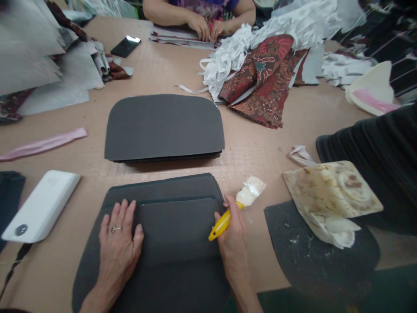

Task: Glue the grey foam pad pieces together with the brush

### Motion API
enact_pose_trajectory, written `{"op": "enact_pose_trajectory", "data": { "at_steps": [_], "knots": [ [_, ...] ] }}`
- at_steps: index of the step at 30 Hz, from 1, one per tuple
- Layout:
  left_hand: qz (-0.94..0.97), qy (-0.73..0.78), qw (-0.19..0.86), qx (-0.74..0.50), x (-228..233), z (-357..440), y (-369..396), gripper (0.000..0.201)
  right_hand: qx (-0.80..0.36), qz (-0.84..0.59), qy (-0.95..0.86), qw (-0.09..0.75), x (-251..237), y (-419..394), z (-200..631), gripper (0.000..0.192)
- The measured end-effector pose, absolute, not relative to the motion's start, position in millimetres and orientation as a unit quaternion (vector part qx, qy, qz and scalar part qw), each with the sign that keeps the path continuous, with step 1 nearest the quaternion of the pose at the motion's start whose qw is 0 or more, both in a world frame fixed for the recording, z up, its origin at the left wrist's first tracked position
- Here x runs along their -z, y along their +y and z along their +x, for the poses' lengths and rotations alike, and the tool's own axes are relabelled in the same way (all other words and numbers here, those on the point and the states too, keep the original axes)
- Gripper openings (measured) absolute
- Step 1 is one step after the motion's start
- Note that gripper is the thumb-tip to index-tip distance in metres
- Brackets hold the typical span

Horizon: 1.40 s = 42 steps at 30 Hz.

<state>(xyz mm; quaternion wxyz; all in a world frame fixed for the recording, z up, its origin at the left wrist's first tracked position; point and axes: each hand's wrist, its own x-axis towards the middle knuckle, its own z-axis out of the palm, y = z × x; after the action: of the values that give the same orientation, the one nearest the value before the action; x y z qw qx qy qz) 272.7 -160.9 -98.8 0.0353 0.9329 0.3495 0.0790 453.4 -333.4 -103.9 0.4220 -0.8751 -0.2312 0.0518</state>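
Underneath, tan worktable (260,148), cluttered: dark panels (164,126), patterned fabric (263,82), white strips (228,56).

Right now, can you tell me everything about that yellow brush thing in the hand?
The brush has a smooth yellow handle that looks like plastic, and a fluffy white head matted with what looks like pale paste. The right hand grips the handle, with the head pointing up and to the right, away from the person. It sits at the right edge of the dark grey sheet, its head over the brown table. Whether the head touches the table is unclear.
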Motion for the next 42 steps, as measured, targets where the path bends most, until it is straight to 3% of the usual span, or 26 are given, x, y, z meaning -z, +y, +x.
{"op": "enact_pose_trajectory", "data": {
  "at_steps": [7, 13, 20, 26, 33, 37, 42],
  "knots": [
    [0.931, 0.355, 0.029, -0.083, 100.3, 269.8, -162.3, 0.054, 0.018, -0.897, -0.299, 0.325, 102.8, -335.8, 448.2, 0.035],
    [0.928, 0.358, 0.032, -0.098, 98.8, 269.8, -162.9, 0.053, 0.050, -0.887, -0.354, 0.294, 116.6, -340.3, 445.7, 0.032],
    [0.932, 0.347, 0.024, -0.105, 84.8, 274.3, -175.3, 0.053, 0.076, -0.882, -0.357, 0.298, 128.5, -344.2, 441.5, 0.034],
    [0.975, 0.198, 0.068, -0.069, 78.7, 308.1, -209.4, 0.050, 0.097, -0.870, -0.396, 0.278, 123.8, -347.8, 445.0, 0.034],
    [0.971, 0.214, 0.055, -0.087, 91.9, 310.7, -214.0, 0.046, 0.093, -0.832, -0.451, 0.311, 107.2, -322.8, 433.0, 0.028],
    [0.973, 0.211, 0.046, -0.086, 97.1, 308.9, -213.9, 0.048, 0.035, -0.792, -0.513, 0.329, 122.5, -310.2, 418.6, 0.033],
    [0.971, 0.218, 0.042, -0.084, 97.0, 308.6, -216.0, 0.048, 0.035, -0.826, -0.447, 0.341, 139.8, -328.0, 428.9, 0.038]
  ]
}}
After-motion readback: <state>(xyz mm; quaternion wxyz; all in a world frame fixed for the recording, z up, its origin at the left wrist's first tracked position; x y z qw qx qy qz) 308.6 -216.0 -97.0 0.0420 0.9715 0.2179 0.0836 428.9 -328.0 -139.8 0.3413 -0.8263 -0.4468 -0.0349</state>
